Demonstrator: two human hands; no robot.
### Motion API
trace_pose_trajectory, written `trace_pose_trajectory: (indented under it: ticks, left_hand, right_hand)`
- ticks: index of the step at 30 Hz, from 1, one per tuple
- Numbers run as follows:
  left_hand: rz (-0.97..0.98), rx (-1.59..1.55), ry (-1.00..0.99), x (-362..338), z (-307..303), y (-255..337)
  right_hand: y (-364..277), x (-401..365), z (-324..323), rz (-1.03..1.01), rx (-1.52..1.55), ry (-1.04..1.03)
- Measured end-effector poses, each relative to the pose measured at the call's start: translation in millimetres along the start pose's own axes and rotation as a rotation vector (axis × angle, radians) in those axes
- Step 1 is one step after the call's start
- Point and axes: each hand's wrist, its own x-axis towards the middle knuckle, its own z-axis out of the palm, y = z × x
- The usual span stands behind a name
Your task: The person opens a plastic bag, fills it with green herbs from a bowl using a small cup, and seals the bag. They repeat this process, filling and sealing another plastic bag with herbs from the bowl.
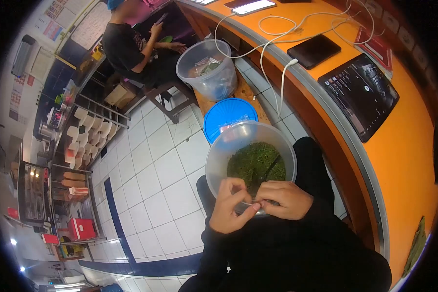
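Observation:
My left hand (232,205) and my right hand (283,198) meet over the near rim of a clear plastic bucket (216,160). The fingers of both are pinched together at one spot, on something small and pale that I cannot make out. Chopped green herbs (250,158) lie in the bucket, which stands between my legs. A dark utensil handle (272,168) leans among the herbs; its lower end is hidden. Just beyond the bucket is a blue round lid (224,114), with a clear plastic bag (238,121) partly on it.
A second clear bucket (207,73) with small packets stands on a wooden bench (255,100). On the right, an orange counter (409,160) carries a tablet (362,95), a dark phone (314,51) and white cables. Another person (124,46) sits at the far left, holding a phone.

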Motion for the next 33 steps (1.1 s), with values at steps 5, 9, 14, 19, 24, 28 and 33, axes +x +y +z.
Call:
trace_pose_trajectory:
  ticks: [5, 9, 14, 19, 24, 28, 33]
  left_hand:
    - [0.107, -0.467, -0.155, -0.4, -7.2, -9.2]
    - [0.045, -0.624, -0.266, -0.3, -9.0, -6.4]
    - [0.055, -0.551, -0.334, 2.6, -8.1, -4.9]
    - [0.091, -0.569, -0.357, 6.8, -2.4, -3.0]
    - [0.061, -0.555, -0.362, 7.0, -4.3, -12.0]
    - [0.070, -0.520, -0.458, 7.1, -3.7, -9.3]
    - [0.096, -0.371, -0.483, 5.6, -9.6, -11.7]
  right_hand:
    - [-2.8, 0.1, -8.8, 0.018, 0.092, -0.100]
    - [-9.0, -0.3, -12.0, -0.034, 0.280, -0.104]
    - [-3.0, 0.0, -12.1, -0.105, 0.518, -0.161]
    - [-3.8, 8.8, -25.8, 0.034, 0.422, -0.575]
    - [-9.4, 16.2, -17.5, -0.002, 0.414, -0.710]
    - [2.9, 21.2, -1.3, 0.084, 0.336, -0.914]
    - [2.2, 23.6, -1.5, 0.141, 0.107, -0.918]
